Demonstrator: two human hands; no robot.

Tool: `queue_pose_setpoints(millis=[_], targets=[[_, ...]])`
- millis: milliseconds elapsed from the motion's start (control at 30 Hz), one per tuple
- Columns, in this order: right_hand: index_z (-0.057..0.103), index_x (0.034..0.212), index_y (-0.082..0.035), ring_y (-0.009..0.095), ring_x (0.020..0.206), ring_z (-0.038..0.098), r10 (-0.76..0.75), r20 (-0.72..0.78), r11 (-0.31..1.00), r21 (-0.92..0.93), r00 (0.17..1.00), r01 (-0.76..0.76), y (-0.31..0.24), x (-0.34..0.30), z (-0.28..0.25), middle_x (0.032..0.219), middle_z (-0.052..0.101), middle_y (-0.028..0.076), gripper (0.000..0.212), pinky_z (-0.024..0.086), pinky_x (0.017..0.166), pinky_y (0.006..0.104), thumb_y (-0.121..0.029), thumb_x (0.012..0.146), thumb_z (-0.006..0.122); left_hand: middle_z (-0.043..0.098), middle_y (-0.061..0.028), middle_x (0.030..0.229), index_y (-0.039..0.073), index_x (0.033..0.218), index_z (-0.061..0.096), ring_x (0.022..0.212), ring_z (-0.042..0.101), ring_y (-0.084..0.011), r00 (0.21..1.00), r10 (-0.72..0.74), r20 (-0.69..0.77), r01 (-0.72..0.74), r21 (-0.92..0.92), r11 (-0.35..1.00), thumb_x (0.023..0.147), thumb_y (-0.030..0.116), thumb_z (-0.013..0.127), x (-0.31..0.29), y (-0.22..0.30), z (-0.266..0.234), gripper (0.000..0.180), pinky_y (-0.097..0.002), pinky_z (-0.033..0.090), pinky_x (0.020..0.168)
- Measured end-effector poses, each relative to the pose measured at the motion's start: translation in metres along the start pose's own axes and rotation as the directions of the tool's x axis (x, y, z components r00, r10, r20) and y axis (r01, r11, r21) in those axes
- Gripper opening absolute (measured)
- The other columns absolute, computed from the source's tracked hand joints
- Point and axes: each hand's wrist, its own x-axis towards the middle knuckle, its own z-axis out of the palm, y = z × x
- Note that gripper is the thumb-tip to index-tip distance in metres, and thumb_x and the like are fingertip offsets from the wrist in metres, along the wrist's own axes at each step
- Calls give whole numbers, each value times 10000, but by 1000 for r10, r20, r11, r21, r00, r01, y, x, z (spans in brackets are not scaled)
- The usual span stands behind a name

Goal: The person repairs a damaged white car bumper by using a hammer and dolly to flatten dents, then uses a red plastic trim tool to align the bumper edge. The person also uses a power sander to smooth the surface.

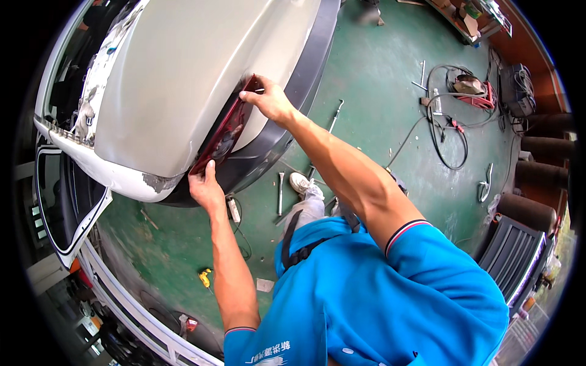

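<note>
Our right hand (268,99) is partly closed on the upper end of a red tail lamp (227,131), the thumb near its face and the fingers bent round its edge. Our left hand (206,188) curls under the lower end, thumb up against the lamp, the other fingers mostly hidden from us. Between them, we hold the lamp aslant at the corner of a beige body panel (189,73), beside a black bumper (305,79).

Off to our right, a metal rack (452,24) carries cardboard (469,22) and other odds and ends. Below it, we see a clear bottle (436,101) near a looped hose (445,165); its contents are too small to make out. Close by, a red-framed machine (485,99) bears a brownish bundle (468,84), and coiled cable (523,78) lies against a dark case (516,97). On the green floor (378,79), we have a metal bar (281,194) near our shoe (299,182) and a yellow power tool (205,278) farther left.
</note>
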Motion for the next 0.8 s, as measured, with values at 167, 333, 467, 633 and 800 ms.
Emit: queue_pose_setpoints(millis=[167,333,467,633,800], targets=[[495,1450,68,313,1266,605,20,-41,996,-90,999,-24,-3,-3,7,1364,619,231,718,460,1100,395,-256,878,783,709,-118,1167,-72,1210,632,1005,663,-175,1000,13,-12,-13,-77,997,957,73,742,0,-8,-2,312,-301,533,886],[456,1494,41,395,1317,543,-7,-20,991,-130,1000,4,-5,-5,3,1391,524,274,824,439,1135,434,-313,833,799,719,-158,1139,-93,1183,614,1026,680,-210,999,-3,-32,1,-67,998,956,53,733,-2,-10,0,295,-344,539,953],[468,1488,34,400,1297,553,49,32,995,-87,998,-46,1,4,5,1364,538,269,818,447,1120,436,-293,816,800,708,-120,1164,-72,1241,616,1010,665,-173,1000,4,-18,-5,-53,999,958,58,736,-1,-7,-2,333,-292,538,869],[462,1475,75,338,1310,576,48,14,997,67,999,-48,3,-3,0,1407,573,254,822,445,1130,408,-228,795,811,711,-176,1177,-108,1214,605,1027,689,-221,998,55,-27,-56,-35,998,962,44,721,-6,3,4,317,-340,545,950],[468,1473,70,315,1305,586,80,20,985,149,997,-82,5,-4,-2,1392,613,226,794,445,1131,394,-151,790,808,713,-173,1173,-112,1214,600,1029,688,-216,994,80,-69,-81,-8,997,977,31,695,-3,9,3,292,-336,544,944]])
